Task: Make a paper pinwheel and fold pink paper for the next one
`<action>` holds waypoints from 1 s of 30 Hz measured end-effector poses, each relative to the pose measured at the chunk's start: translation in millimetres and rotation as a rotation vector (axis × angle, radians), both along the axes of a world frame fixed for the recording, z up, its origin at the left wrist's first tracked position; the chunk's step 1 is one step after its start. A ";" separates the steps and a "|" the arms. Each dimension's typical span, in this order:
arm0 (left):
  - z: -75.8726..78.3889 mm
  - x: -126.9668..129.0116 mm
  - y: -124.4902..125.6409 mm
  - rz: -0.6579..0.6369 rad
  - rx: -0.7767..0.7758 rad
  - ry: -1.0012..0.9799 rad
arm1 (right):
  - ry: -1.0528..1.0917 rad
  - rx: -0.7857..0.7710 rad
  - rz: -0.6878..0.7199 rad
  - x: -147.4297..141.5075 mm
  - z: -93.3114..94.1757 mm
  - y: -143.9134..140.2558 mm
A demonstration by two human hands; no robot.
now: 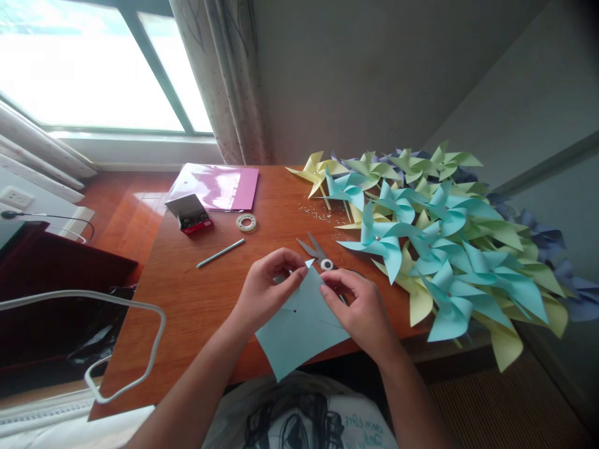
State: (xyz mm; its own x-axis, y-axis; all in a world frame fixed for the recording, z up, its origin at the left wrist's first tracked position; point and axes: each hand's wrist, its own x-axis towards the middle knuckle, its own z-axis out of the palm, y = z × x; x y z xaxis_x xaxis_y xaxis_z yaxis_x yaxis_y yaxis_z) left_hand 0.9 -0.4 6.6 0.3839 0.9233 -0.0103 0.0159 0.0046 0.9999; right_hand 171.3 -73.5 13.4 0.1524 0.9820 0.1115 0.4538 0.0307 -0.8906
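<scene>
I am watching the left hand point(271, 284) pinching the blue sheet point(304, 337) at its far corner, the right hand point(358, 305) pinching the right edge, above the near side of the table point(187, 330). Uneven pulling is risking a crease; the parted scissors point(327, 265) just beyond are risking a nick.

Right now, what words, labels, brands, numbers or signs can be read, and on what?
None reads clearly.
White shirt: greenish lettering, upside down, too blurred to read.
Small red box: any print too small to read.
Light-blue paper sheet: no legible text.
</scene>
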 end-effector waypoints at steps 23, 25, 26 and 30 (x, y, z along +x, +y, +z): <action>0.0 -4.1 -1.1 -0.158 -0.240 -0.116 | -0.027 0.008 0.043 3.7 -6.3 1.0; 0.0 -4.4 -1.2 -0.182 -0.277 -0.134 | -0.037 0.016 0.051 4.1 -5.7 1.3; 0.3 -4.4 -1.3 -0.184 -0.295 -0.144 | -0.042 0.019 0.061 4.1 -5.4 1.4; 2.7 -3.3 -1.1 -0.181 -0.344 -0.164 | -0.054 0.024 0.096 3.8 -4.5 2.5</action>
